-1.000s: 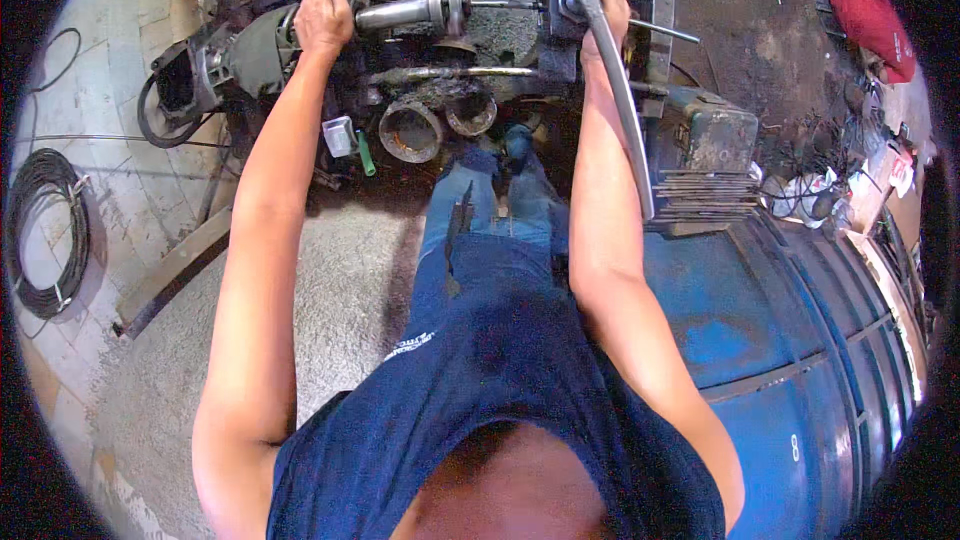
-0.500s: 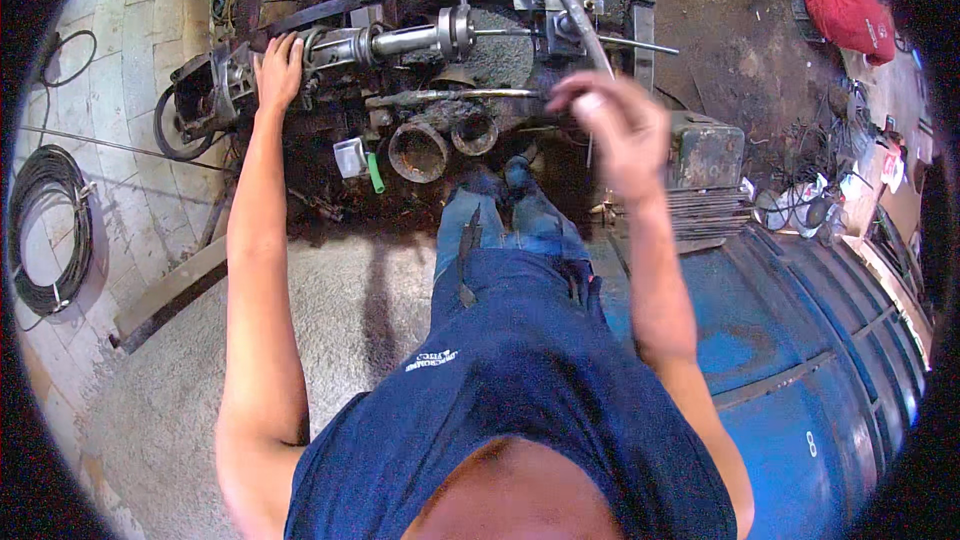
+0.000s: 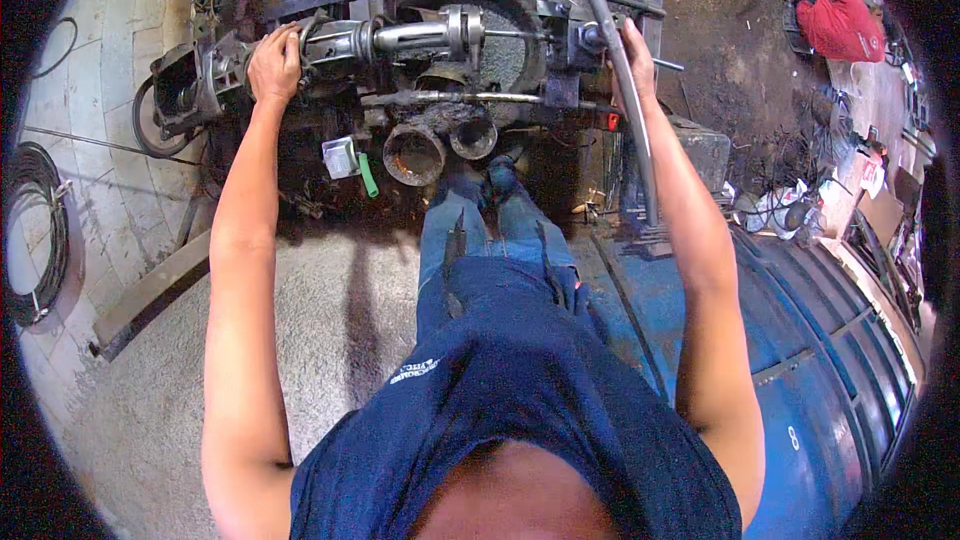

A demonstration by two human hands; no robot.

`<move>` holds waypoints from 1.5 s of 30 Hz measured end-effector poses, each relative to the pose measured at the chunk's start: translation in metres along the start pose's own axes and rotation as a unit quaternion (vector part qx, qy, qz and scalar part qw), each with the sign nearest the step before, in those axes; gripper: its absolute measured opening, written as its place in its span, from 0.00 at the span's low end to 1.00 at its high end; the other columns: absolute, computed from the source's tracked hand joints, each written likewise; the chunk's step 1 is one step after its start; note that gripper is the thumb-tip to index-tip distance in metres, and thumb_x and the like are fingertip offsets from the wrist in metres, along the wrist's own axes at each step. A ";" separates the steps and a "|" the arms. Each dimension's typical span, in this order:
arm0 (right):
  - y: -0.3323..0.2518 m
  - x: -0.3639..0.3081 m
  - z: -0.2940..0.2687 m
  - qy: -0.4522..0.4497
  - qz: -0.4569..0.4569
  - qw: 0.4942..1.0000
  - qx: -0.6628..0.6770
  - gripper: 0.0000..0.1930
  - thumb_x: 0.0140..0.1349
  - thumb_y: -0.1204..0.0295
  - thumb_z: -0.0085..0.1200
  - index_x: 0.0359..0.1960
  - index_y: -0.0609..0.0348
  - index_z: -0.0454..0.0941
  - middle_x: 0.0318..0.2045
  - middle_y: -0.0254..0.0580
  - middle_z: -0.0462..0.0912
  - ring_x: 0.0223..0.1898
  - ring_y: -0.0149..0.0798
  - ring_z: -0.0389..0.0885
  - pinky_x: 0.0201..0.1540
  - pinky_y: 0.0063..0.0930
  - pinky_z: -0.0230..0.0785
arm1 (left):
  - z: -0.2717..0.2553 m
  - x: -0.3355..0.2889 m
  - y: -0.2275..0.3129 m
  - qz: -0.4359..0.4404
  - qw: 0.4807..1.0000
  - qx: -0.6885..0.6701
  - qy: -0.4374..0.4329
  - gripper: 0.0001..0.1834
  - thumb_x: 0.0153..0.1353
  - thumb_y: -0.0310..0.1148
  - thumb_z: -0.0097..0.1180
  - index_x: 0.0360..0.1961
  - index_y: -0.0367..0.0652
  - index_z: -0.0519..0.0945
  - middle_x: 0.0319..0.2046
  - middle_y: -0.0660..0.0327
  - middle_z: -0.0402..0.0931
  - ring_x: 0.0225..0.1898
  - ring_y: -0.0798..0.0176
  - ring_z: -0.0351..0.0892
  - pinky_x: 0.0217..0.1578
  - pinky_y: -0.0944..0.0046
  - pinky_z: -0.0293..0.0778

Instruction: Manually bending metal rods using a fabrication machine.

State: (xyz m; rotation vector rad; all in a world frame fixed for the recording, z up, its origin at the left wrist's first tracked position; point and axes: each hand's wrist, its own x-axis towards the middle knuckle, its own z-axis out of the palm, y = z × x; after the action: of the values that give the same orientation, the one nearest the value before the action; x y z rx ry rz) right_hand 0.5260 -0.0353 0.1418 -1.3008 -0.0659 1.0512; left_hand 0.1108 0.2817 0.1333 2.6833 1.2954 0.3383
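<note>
A long, greasy, lathe-like machine [image 3: 420, 38] with a bright metal shaft stretches across the far side. My left hand [image 3: 274, 68] is closed over the dark round metal part at its left end, fingers curled over the top. At the other end, my right hand [image 3: 634, 68] is beside a metal block [image 3: 575, 45] with a threaded rod [image 3: 668, 65] sticking out. Its fingers look bent, but what they grip is hidden. A long grey bar [image 3: 622, 70] slants in front of that hand and wrist, hiding part of them.
Two rusty round tubes [image 3: 414, 156] sit below the shaft, near my feet. Beside them are a clear container [image 3: 340, 158] and a green piece [image 3: 368, 176]. A blue drum [image 3: 740, 340] lies at right. Coiled black cable [image 3: 38, 230] is at left. A person in red [image 3: 840, 20] is far right.
My right hand has moved up to the machine's right end. My left hand stays at the left end, its fingers now more curled. The grey bar now reaches lower, across my right wrist.
</note>
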 end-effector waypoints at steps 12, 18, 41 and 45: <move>0.017 0.032 -0.001 -0.007 -0.040 0.998 -0.049 0.20 0.68 0.56 0.43 0.48 0.57 0.80 0.30 0.26 0.79 0.33 0.23 0.74 0.40 0.20 0.63 | -0.002 0.000 0.001 0.011 0.999 -0.027 0.032 0.16 0.64 0.38 0.43 0.40 0.46 0.83 0.43 0.59 0.81 0.45 0.51 0.78 0.49 0.57 0.72; 0.023 0.041 -0.007 -0.017 -0.070 0.992 -0.106 0.19 0.66 0.58 0.45 0.46 0.57 0.81 0.43 0.34 0.81 0.47 0.30 0.74 0.55 0.24 0.58 | 0.000 0.003 0.001 0.015 0.999 -0.032 0.032 0.16 0.64 0.37 0.43 0.39 0.45 0.83 0.42 0.60 0.81 0.45 0.51 0.78 0.49 0.57 0.72; 0.014 0.032 0.019 -0.030 -0.050 0.990 -0.127 0.17 0.52 0.66 0.56 0.42 0.62 0.80 0.43 0.42 0.82 0.46 0.35 0.76 0.51 0.24 0.63 | 0.002 0.000 -0.004 0.031 0.996 -0.063 0.049 0.15 0.62 0.34 0.43 0.38 0.45 0.84 0.44 0.61 0.82 0.48 0.55 0.79 0.55 0.57 0.69; 0.022 0.034 0.012 -0.024 -0.058 0.992 -0.114 0.15 0.53 0.67 0.56 0.41 0.58 0.83 0.40 0.36 0.82 0.45 0.31 0.75 0.51 0.23 0.61 | 0.005 0.003 0.000 0.034 0.997 -0.052 0.046 0.15 0.62 0.34 0.43 0.39 0.46 0.84 0.44 0.61 0.81 0.48 0.55 0.79 0.56 0.57 0.69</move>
State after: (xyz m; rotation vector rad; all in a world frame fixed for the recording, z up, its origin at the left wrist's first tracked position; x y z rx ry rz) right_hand 0.5252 -0.0062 0.1108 -1.4585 -0.3015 0.9959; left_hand 0.1136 0.2844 0.1293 2.6572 1.1774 0.5272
